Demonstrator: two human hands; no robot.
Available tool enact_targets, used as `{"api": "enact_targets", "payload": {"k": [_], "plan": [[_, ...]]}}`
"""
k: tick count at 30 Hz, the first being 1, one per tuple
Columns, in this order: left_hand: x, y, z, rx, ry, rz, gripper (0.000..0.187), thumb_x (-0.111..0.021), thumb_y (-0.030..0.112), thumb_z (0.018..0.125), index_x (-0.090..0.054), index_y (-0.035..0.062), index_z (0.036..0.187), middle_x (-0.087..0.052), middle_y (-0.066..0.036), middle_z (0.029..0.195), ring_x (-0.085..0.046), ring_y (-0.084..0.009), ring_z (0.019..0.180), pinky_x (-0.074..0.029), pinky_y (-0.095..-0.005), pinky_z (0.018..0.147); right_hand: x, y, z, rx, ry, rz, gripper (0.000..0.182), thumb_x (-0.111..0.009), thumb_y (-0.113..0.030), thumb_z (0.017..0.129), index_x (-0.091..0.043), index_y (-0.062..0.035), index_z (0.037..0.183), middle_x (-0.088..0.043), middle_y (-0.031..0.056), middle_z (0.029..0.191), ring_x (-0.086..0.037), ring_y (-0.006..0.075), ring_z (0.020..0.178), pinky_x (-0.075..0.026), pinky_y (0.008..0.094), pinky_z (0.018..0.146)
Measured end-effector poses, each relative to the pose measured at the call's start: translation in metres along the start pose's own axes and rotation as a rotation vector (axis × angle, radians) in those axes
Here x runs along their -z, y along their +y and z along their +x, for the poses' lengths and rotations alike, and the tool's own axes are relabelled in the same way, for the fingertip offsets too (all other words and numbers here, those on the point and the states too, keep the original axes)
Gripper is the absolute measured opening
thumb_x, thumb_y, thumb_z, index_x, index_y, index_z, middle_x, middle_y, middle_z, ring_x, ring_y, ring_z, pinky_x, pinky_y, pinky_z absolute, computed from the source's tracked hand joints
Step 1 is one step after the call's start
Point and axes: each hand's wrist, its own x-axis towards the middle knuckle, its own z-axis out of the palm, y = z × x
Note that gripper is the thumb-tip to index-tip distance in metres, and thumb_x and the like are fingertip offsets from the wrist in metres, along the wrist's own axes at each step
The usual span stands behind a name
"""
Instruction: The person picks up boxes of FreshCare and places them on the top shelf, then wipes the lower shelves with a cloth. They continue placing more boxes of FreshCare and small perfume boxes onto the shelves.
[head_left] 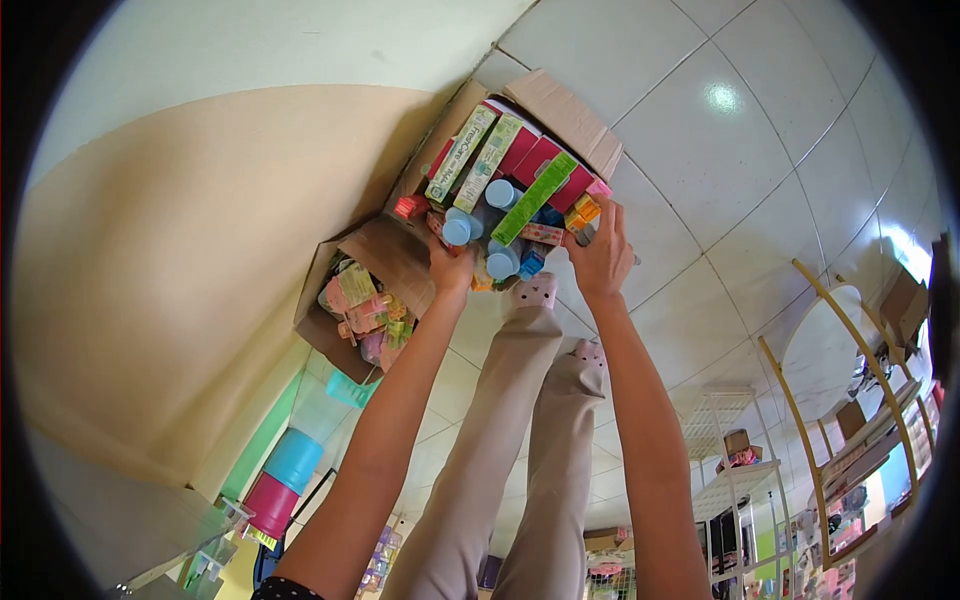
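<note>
The fingers of the left hand (452, 262) curl in beside a light-blue-capped bottle (461, 228) at the near left side of the large cardboard box (570, 118); their tips are partly hidden, so I cannot tell whether they grip anything. The fingers of the right hand (602, 255) bend over the box's right side, the thumb apart from the forefinger, next to small orange-and-yellow packs (582, 212); whether they close on one is unclear.

From left to right, a magenta bin (270, 505) and a blue bin (293, 459) stand well apart from the hands. A smaller cardboard box (318, 333), filled with pink and green packets (362, 310), sits just beside the large one, against the wall (230, 230). The large box, on the tiled floor (680, 130), is packed full: a red item (410, 206) at its left edge, two pale green cartons (461, 153) (488, 163) side by side, more blue-capped bottles (503, 194) in the middle, and a bright green carton (535, 199) lying slantwise over dark red boxes (540, 160). A small patterned carton (543, 234) lies near the right thumb. Farther right stand a white wire rack (735, 490) and a gold-framed shelf (820, 500).
</note>
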Motion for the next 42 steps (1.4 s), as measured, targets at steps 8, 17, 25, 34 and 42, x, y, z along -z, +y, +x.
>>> {"api": "enact_targets", "payload": {"k": [8, 17, 25, 34, 42], "plan": [[0.082, -0.009, -0.074, 0.203, -0.201, -0.437, 0.062, -0.064, -0.003, 0.061, -0.040, 0.0021, 0.119, -0.053, -0.004, 0.084, -0.053, -0.0144, 0.075, -0.046, -0.0283, 0.067, 0.108, -0.040, -0.036, 0.054, 0.049, 0.243, 0.049, -0.070, -0.013, 0.054, -0.053, -0.0103, 0.099, -0.052, 0.0057, 0.096, -0.056, 0.0228, 0.081, -0.046, 0.0309, 0.060], [0.181, 0.151, -0.224, 0.068, -0.748, -0.639, 0.059, -0.070, 0.009, 0.061, -0.045, 0.0021, 0.115, -0.055, -0.003, 0.079, -0.055, -0.0125, 0.075, -0.045, -0.0250, 0.066, 0.302, -0.116, -0.091, 0.239, -0.809, 0.748, 0.052, -0.071, -0.011, 0.049, -0.058, -0.0061, 0.099, -0.054, 0.0064, 0.095, -0.053, 0.0141, 0.085, -0.044, 0.0245, 0.063], [0.287, 0.206, -0.407, -0.144, -1.368, -0.790, 0.067, -0.075, 0.009, 0.057, -0.042, 0.0036, 0.115, -0.055, -0.006, 0.103, -0.054, -0.0161, 0.094, -0.043, -0.0288, 0.083, 0.422, -0.212, -0.180, 0.546, -1.026, 0.964, 0.046, -0.067, -0.015, 0.060, -0.058, -0.0016, 0.102, -0.055, 0.0080, 0.093, -0.052, 0.0134, 0.084, -0.043, 0.0235, 0.069], [0.411, 0.216, -0.556, -0.326, -0.616, -1.179, 0.042, -0.072, 0.006, 0.066, -0.052, 0.0011, 0.103, -0.061, -0.008, 0.094, -0.061, -0.0154, 0.079, -0.051, -0.0305, 0.070, 0.500, -0.305, -0.348, -0.002, -0.033, 1.366, 0.026, -0.056, -0.020, 0.081, -0.053, -0.0023, 0.099, -0.058, 0.0079, 0.090, -0.054, 0.0111, 0.077, -0.044, 0.0233, 0.068], [0.511, 0.193, -0.620, -0.531, -0.335, -1.331, 0.047, -0.071, 0.003, 0.066, -0.050, 0.0017, 0.108, -0.060, -0.006, 0.096, -0.059, -0.0144, 0.084, -0.048, -0.0282, 0.074, 0.533, -0.390, -0.479, 1.069, -0.176, 0.586, 0.037, -0.056, 0.000, 0.072, -0.052, 0.0015, 0.108, -0.056, 0.0163, 0.107, -0.051, 0.0224, 0.106, -0.039, 0.0335, 0.090]]}}
